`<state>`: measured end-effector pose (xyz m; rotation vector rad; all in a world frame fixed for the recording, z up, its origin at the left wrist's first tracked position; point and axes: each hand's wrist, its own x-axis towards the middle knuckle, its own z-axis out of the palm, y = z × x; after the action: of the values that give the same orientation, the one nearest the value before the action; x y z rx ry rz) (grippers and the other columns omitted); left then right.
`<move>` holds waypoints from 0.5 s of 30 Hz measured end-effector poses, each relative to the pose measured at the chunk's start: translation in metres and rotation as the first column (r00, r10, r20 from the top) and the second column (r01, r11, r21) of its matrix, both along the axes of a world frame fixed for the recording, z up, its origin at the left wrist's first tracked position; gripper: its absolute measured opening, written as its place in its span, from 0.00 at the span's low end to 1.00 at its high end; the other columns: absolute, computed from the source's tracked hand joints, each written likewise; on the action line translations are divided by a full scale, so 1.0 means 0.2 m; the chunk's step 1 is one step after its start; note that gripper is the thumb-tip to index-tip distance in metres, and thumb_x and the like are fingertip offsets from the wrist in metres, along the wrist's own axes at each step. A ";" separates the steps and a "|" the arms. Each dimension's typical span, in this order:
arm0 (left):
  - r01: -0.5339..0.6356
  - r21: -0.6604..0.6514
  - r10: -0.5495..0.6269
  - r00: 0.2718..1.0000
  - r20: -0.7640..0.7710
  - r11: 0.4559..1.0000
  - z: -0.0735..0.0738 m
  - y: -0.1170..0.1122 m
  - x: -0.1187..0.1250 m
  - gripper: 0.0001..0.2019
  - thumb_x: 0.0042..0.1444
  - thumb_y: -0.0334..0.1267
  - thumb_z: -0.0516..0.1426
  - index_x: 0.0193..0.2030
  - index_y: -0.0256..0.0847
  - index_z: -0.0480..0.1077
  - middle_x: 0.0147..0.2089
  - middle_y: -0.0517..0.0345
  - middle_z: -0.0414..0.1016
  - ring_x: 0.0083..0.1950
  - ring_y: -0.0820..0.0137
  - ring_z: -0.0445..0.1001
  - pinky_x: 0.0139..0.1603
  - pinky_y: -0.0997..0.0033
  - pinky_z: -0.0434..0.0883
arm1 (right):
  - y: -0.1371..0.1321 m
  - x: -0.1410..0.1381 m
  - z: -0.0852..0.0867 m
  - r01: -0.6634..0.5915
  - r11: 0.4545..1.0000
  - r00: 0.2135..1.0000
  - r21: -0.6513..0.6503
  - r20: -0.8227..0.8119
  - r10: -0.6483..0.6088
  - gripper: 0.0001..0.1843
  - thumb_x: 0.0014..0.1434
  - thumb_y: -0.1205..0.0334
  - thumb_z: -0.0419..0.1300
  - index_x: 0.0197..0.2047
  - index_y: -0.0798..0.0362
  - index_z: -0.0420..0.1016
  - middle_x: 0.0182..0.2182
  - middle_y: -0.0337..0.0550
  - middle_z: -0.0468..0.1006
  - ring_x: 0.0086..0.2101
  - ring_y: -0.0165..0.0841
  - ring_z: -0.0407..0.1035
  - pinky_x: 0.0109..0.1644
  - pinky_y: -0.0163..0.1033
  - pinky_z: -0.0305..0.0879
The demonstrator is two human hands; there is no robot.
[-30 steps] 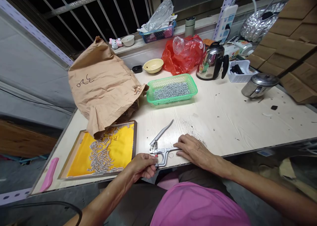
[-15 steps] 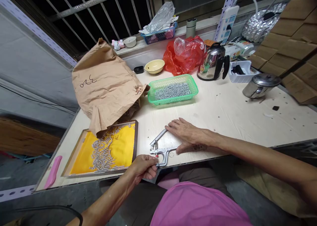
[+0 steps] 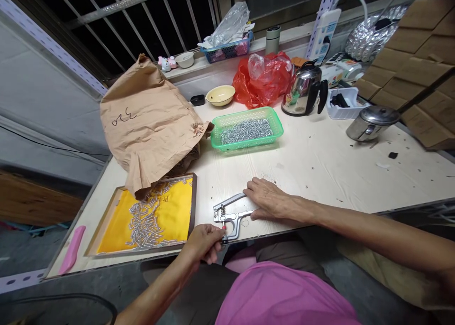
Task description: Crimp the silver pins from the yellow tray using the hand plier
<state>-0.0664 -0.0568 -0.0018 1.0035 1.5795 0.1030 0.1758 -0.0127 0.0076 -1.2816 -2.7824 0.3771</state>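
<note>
Fingers at both ends, silver pliers between.

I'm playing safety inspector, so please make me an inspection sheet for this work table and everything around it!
Surface: pale tabletop, dark specks scattered on it.
Job's things: metal hand tool at the front edge; small metal pieces in a green basket and a yellow-bottomed tray.
Clutter: brown paper bag overlapping the tray; red plastic bag and kettle farther back.
Hands: left hand at the tool's red part; right hand on both handles.
Cables: black cable at lower left.
Surroundings: barred window, cardboard.
</note>
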 end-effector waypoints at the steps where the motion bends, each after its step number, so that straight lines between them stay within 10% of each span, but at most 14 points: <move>1: 0.108 0.149 -0.089 0.988 -0.127 0.983 0.01 -0.01 0.01 0.13 0.51 0.48 0.58 0.29 0.39 0.67 0.18 0.64 0.68 0.16 0.74 0.67 0.18 0.76 0.60 | -0.01 0.00 0.00 0.000 1.000 1.000 0.005 -0.009 0.000 0.22 0.48 0.52 0.68 0.40 0.59 0.70 0.38 0.51 0.70 0.41 0.41 0.62 0.43 0.43 0.61; 4: 0.477 0.507 -0.234 0.852 -0.469 0.718 0.04 -0.01 0.07 0.10 0.55 0.43 0.56 0.40 0.41 0.69 0.29 0.57 0.74 0.32 0.65 0.74 0.33 0.69 0.68 | -0.02 0.00 -0.01 0.008 1.000 1.000 0.009 -0.020 -0.008 0.20 0.49 0.53 0.68 0.39 0.59 0.70 0.38 0.50 0.70 0.41 0.41 0.62 0.43 0.42 0.61; 8: 0.703 0.635 -0.374 0.709 -0.598 0.320 0.02 0.07 0.21 0.22 0.54 0.38 0.58 0.56 0.41 0.61 0.57 0.46 0.67 0.58 0.56 0.64 0.55 0.55 0.65 | -0.04 -0.01 -0.04 0.028 0.999 1.000 0.018 -0.011 -0.028 0.21 0.50 0.53 0.67 0.41 0.60 0.70 0.39 0.51 0.69 0.41 0.41 0.61 0.45 0.44 0.60; 11: 0.755 0.623 -0.461 0.635 -0.620 0.203 -0.02 0.15 0.26 0.30 0.52 0.35 0.59 0.61 0.41 0.54 0.60 0.45 0.63 0.59 0.56 0.62 0.57 0.52 0.64 | -0.06 0.01 -0.05 0.046 0.999 0.999 0.008 -0.017 -0.046 0.26 0.50 0.52 0.66 0.46 0.61 0.68 0.41 0.52 0.68 0.42 0.42 0.60 0.46 0.46 0.60; 15: 0.803 0.567 -0.522 0.568 -0.636 0.182 -0.04 0.21 0.26 0.33 0.50 0.36 0.62 0.61 0.38 0.53 0.54 0.46 0.67 0.54 0.57 0.65 0.54 0.54 0.66 | -0.08 0.06 -0.03 0.106 0.993 0.994 -0.044 0.007 -0.105 0.36 0.45 0.51 0.69 0.52 0.63 0.64 0.44 0.55 0.67 0.44 0.45 0.59 0.47 0.48 0.59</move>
<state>-0.0141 -0.0151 -0.0094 2.5835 1.1157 0.0668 0.1872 -0.0295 0.0016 -1.4336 -2.7102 0.4314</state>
